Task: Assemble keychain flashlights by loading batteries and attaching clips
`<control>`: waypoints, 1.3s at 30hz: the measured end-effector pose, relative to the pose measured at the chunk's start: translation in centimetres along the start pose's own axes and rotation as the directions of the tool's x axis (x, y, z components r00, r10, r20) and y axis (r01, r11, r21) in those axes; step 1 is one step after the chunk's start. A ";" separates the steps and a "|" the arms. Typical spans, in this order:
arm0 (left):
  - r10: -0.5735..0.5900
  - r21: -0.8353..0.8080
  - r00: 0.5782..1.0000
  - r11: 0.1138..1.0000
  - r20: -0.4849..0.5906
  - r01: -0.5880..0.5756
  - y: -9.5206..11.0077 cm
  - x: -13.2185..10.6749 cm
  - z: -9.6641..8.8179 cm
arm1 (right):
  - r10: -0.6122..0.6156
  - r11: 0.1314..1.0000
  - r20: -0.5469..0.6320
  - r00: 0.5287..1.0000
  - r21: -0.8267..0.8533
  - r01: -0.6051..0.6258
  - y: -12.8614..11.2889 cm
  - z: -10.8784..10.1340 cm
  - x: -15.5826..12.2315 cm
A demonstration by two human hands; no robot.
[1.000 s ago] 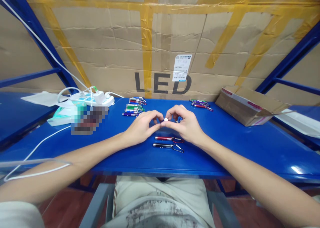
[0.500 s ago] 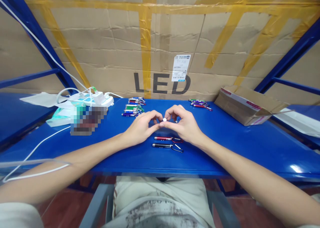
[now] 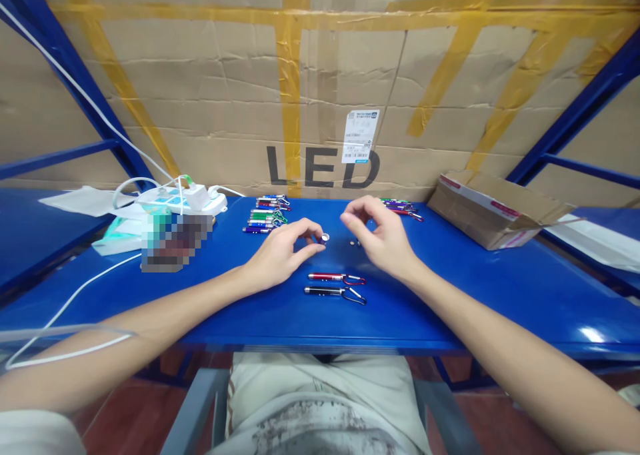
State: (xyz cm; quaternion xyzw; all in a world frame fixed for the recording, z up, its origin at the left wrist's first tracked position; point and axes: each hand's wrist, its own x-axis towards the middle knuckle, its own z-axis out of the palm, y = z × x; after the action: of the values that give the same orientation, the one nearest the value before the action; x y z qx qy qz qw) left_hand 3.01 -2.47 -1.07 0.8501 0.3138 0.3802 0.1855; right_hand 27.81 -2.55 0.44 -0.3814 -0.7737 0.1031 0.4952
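Where the small round piece point(image 3: 325, 238) sits: at the fingertips of the left hand point(image 3: 277, 255), with the right hand point(image 3: 383, 238) off to its right, apart from it.
Nearer hand: the left, which touches it.
Long axis: I can't tell from here; a pale, shiny round end shows, and little else.
Left grip: narrow, thumb and forefinger pinched on the piece.
Right grip: fingers curled, thumb near forefinger; whether anything is between them, I can't tell.
Tiny bits point(image 3: 352, 243): on the tabletop point(image 3: 500, 295), just beside the right hand.
Red penlight point(image 3: 325, 277) and black penlight point(image 3: 323, 290): slim glossy tubes lying side by side, nearer the person than the round piece, long axes left to right, looped clips at the right ends.
Penlight row point(image 3: 265, 215): green, blue, red and purple tubes beyond the left hand.
Penlight bunch point(image 3: 400, 210): mixed colours, behind the right hand.
Tabletop finish: smooth, glossy blue.
Box point(image 3: 470, 215): brown cardboard, far right.
Back panel point(image 3: 210, 95): creased cardboard with shiny yellow tape.
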 end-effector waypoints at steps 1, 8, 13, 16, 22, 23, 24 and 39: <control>0.002 -0.003 1.000 1.000 0.002 -0.002 0.0 0.0 0.0 | 0.009 0.999 -0.042 0.999 -0.043 -0.011 0.4 -0.3 0.2; 0.008 0.036 1.000 0.999 0.002 -0.008 -0.3 0.0 -0.2 | 0.123 0.902 0.309 0.943 -0.430 0.023 3.6 -2.2 1.2; 0.010 0.023 1.000 1.000 0.001 -0.010 -0.5 0.0 -0.3 | 0.250 0.832 0.446 0.859 -0.554 0.045 3.9 -2.1 1.1; 0.001 0.022 1.000 1.000 0.002 -0.001 -0.6 0.0 -0.3 | 0.257 0.791 0.466 0.847 -0.605 0.093 3.8 -1.9 0.8; -0.002 0.015 1.000 1.000 0.004 0.002 -0.7 0.0 -0.3 | 0.253 0.756 0.477 0.842 -0.641 0.135 3.7 -1.7 0.5; -0.001 0.012 1.000 1.000 0.006 0.001 -0.8 0.0 -0.3 | 0.248 0.757 0.478 0.843 -0.638 0.139 3.8 -1.7 0.5; 0.000 0.010 1.000 1.000 0.007 0.000 -0.8 0.0 -0.3 | 0.243 0.758 0.479 0.843 -0.636 0.143 3.8 -1.7 0.5; -0.002 0.006 1.000 1.000 0.008 0.002 -0.9 0.0 -0.2 | 0.281 0.785 0.469 0.837 -0.614 0.081 3.9 -1.2 0.4</control>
State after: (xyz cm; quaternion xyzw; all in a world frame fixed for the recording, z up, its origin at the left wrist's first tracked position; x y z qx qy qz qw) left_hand 2.52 -1.77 -1.47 0.8516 0.3152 0.3759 0.1847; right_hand 30.66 0.11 -0.78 -0.5181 -0.8490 -0.0226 0.1017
